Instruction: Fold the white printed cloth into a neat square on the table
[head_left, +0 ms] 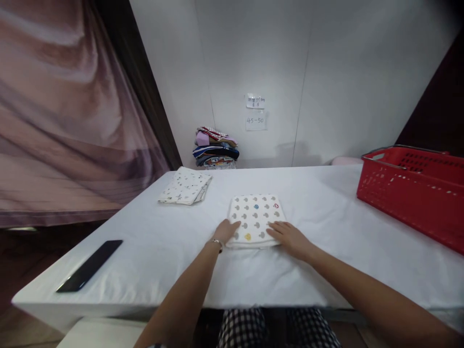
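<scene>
A folded white cloth (256,220) printed with grey mushroom shapes and a few coloured ones lies flat in front of me on the table. At its near left edge is my left hand (225,231), thumb on top and the other fingers closed along the side, partly hidden. My right hand (290,237) rests on the right edge with its fingers stretched out over the fabric. Farther back on the left is a second folded white cloth (185,186) with small dark prints, apart from both hands.
A red plastic basket (409,193) stands at the right on the white-covered table (152,270). Near the left edge lies a black phone-like slab (90,266). Behind the table, a stack of folded fabrics (216,149) sits by the wall, below paper signs (256,121). A pinkish curtain (65,121) hangs left.
</scene>
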### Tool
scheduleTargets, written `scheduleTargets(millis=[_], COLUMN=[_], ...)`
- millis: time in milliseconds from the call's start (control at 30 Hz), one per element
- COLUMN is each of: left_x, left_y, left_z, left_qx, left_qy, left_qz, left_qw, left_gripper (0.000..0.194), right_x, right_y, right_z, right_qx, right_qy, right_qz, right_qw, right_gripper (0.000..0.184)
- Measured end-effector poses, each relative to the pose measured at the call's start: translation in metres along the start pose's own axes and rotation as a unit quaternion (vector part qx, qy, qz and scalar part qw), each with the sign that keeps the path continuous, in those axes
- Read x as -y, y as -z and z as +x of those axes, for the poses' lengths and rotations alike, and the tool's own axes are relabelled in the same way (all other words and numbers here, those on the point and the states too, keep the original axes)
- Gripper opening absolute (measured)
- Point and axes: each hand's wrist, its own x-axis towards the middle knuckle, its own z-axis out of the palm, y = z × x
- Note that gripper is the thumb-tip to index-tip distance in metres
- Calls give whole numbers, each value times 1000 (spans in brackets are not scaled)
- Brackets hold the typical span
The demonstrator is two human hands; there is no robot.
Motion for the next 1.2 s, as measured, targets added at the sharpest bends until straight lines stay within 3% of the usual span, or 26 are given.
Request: scheduleTargets(millis=[133,233,333,433,567,667,767,833,933,1033,1200], left_x=[0,-2,-6,-4,7,11,7,3,-1,-2,0], left_y=[-9,-10,-19,-38,-50,-41,-27,-21,-19,-20,-21], left_z=[-33,-49,-56,-58,-53,-41,-23,-11,3,9,10], left_qx=[40,-48,-155,-116,-55,-97,-129,-86,-31,-22,-8], left_qy=[-27,-50,-170,-254,-262,-225,-111,-36,14,24,26], left_qz=[3,55,92,91,33,-41,-97,-118,-139,-144,-145], left_qw=[999,996,969,956,963,969,981,989,990,989,989], left_gripper=[59,61,58,52,47,42,44,48,54,52,33], right_x=[-19,-8,12,23,20,12,-2,-15,-37,-51,-59], right_y=[5,14,20,11,-8,-4,11,17,18,13,9], right_z=[-26,-30,-19,-11,-17,-18,-10,-1,16,29,41], right_qx=[-9,38,56,18,-5,9,-41,-76,-36,0,-39], right_qy=[-6,-39,-47,-52,-51,-65,-179,-298,-427,-448,-446], right_qz=[33,56,74,57,48,106,155,179,248,272,267], right_qw=[999,997,995,997,998,992,971,934,869,851,854], right_gripper=[57,61,64,59,61,53,48,51,66,77,81])
